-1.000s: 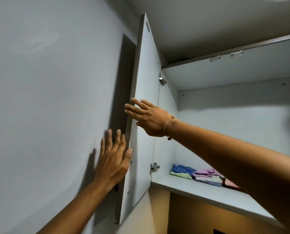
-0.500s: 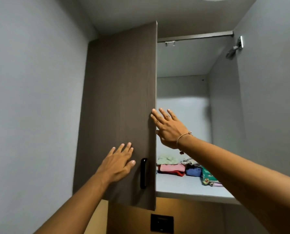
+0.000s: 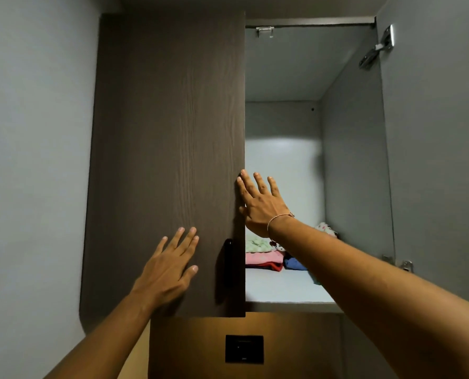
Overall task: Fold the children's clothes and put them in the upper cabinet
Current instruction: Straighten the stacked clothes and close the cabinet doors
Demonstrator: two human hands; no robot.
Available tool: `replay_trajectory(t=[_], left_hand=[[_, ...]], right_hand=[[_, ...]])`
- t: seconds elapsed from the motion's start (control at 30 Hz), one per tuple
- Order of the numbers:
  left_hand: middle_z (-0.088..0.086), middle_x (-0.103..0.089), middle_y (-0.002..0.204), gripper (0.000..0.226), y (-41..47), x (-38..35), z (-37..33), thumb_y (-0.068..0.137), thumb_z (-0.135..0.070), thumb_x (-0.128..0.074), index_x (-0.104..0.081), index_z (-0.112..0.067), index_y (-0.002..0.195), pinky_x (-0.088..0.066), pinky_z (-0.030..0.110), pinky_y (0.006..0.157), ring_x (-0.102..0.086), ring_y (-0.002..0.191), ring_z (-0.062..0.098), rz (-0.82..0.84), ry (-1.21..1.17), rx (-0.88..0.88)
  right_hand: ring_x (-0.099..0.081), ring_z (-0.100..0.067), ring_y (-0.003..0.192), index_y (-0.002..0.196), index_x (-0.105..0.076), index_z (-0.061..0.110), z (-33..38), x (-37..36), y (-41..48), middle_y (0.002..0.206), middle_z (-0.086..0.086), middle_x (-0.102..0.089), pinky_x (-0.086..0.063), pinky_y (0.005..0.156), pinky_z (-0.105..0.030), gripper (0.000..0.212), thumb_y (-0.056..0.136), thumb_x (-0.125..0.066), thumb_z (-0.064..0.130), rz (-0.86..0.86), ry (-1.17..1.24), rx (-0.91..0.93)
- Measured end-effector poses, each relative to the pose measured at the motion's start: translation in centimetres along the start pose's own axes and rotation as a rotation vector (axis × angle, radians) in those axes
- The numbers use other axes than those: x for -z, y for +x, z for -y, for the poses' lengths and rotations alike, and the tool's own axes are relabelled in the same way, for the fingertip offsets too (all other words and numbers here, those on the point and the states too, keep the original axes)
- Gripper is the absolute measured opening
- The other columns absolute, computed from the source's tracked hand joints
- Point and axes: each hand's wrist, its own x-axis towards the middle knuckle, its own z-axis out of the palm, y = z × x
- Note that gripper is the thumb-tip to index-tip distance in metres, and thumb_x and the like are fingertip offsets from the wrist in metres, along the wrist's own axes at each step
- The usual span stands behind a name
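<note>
Upper cabinet [image 3: 282, 303] — two doors [image 3: 167, 160], two hands [image 3: 167, 272]

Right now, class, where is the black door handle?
In the head view, the black handle sits low on the brown door, near its right edge, between the left hand and the folded clothes.

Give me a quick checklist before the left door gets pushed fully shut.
1. Folded clothes on the shelf, behind the door line: ok.
2. Left hand flat on the left door, beside the handle: ok.
3. Right hand fingers at the door's free edge, pinch risk: not ok.
4. Right door shut: not ok, wide open.
5. Both hands empty: ok.
</note>
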Motion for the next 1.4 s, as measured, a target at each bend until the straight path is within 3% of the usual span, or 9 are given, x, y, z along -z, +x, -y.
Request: replay_trajectory(t=[0.17,0.3,0.47,0.63,0.77,0.9,1.07,1.2,1.4], left_hand=[[-0.003,0.018,0.159,0.066,0.0,2.0,-0.6,0.1,-0.044,-0.03,0.007,-0.023,0.151,0.004,0.041,0.12,0.016,0.146,0.016,0.09,-0.018,-0.003],[0.0,0.006,0.162,0.064,0.3,6.2,-2.6,0.101,-0.041,-0.03,-0.002,-0.018,0.153,-0.002,0.043,0.121,0.005,0.149,0.018,0.191,-0.031,0.034],[-0.001,0.006,0.162,0.063,0.4,11.6,-9.8,0.101,-0.044,-0.026,0.0,-0.019,0.153,-0.001,0.041,0.121,0.008,0.148,0.016,0.022,-0.108,-0.083],[-0.001,0.001,0.162,0.062,0.7,18.3,-21.8,0.1,-0.046,-0.023,-0.005,-0.021,0.153,-0.002,0.04,0.121,0.005,0.149,0.018,-0.196,-0.168,-0.354],[0.002,-0.003,0.162,0.063,1.0,25.1,-34.0,0.099,-0.047,-0.022,-0.01,-0.017,0.153,-0.005,0.042,0.121,0.003,0.149,0.021,-0.374,-0.194,-0.601],[0.004,-0.001,0.162,0.06,2.0,30.1,-42.3,0.101,-0.045,-0.021,-0.009,-0.017,0.153,-0.001,0.042,0.121,0.007,0.149,0.023,-0.421,-0.139,-0.742],[0.003,-0.001,0.162,0.058,3.9,32.7,-46.3,0.102,-0.044,-0.02,-0.011,-0.018,0.153,-0.002,0.045,0.121,0.008,0.148,0.025,-0.398,0.02,-0.786],[0.001,0.002,0.162,0.058,4.4,31.7,-45.1,0.102,-0.045,-0.017,-0.008,-0.021,0.153,-0.002,0.047,0.121,0.011,0.148,0.024,-0.361,0.074,-0.758],[-0.002,0.001,0.161,0.06,2.3,30.5,-37.5,0.099,-0.048,-0.013,-0.006,-0.023,0.153,0.0,0.044,0.121,0.009,0.148,0.023,-0.433,0.068,-0.726]], right_hand=[[0.014,-0.031,0.147,0.152,0.01,0.021,0.8,0.0,-2.4,0.161,-0.002,0.017,0.008,0.117,-0.052,0.065,0.1,-0.024,0.041,0.115,0.058,-0.004],[0.013,-0.027,0.148,0.152,0.008,0.02,2.1,0.8,-9.0,0.161,-0.001,0.016,0.002,0.12,-0.048,0.061,0.103,-0.025,0.034,0.239,0.634,-0.246],[0.016,-0.016,0.147,0.15,0.009,0.021,-0.4,4.5,-21.3,0.157,0.007,0.019,0.007,0.12,-0.033,0.061,0.104,-0.029,0.026,-0.117,0.908,-0.508],[0.012,-0.01,0.147,0.149,0.004,0.027,-4.6,13.4,-32.1,0.159,0.011,0.011,0.004,0.12,-0.026,0.063,0.098,-0.032,0.027,-0.59,0.691,-0.563],[0.011,-0.013,0.148,0.153,0.002,0.02,-9.4,19.9,-37.0,0.162,0.004,0.008,0.006,0.12,-0.027,0.065,0.097,-0.03,0.031,-0.744,0.447,-0.592],[0.014,-0.011,0.147,0.152,0.003,0.017,-14.2,22.5,-38.4,0.161,0.001,0.009,0.005,0.121,-0.032,0.064,0.097,-0.027,0.035,-0.653,0.503,-0.769],[0.0,-0.013,0.148,0.153,-0.005,0.021,-16.7,22.7,-39.6,0.162,0.002,-0.002,-0.002,0.121,-0.035,0.054,0.105,-0.029,0.025,-0.393,0.921,-0.822],[-0.003,-0.009,0.147,0.153,-0.008,0.022,-15.9,22.8,-40.0,0.162,0.004,-0.004,-0.004,0.117,-0.024,0.053,0.105,-0.03,0.026,-0.355,0.933,-0.761],[-0.01,-0.001,0.145,0.151,-0.012,0.03,-10.8,21.7,-38.1,0.159,0.013,-0.011,-0.013,0.119,-0.025,0.063,0.092,-0.031,0.042,-0.376,1.021,-0.566]])
